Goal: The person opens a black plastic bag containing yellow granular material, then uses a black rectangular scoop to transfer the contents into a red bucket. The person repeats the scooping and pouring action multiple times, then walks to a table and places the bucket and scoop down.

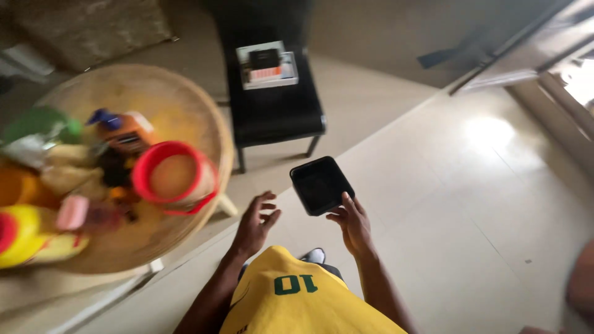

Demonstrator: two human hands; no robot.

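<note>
Right now the right hand (354,224) holds a black tray (322,184) by its near corner, fingers curled under the edge and thumb against the rim. The tray is shallow and square with rounded corners, matte dark inside, and hangs in the air above the pale tiled floor (470,204), tilted toward the camera. Its underside is hidden, and the fingertips beneath it cannot be seen. The left hand (255,224) is open and holds nothing, fingers spread loosely and slightly bent, just beside the tray without touching it. Both forearms rise from a yellow shirt (291,303) cut off at the bottom edge. Farther left stands a round woven surface (185,105) carrying a red bowl (174,176), an orange bottle (127,133) and other blurred containers. Beyond the tray a black chair (275,108) bears a small box (267,65).
</note>
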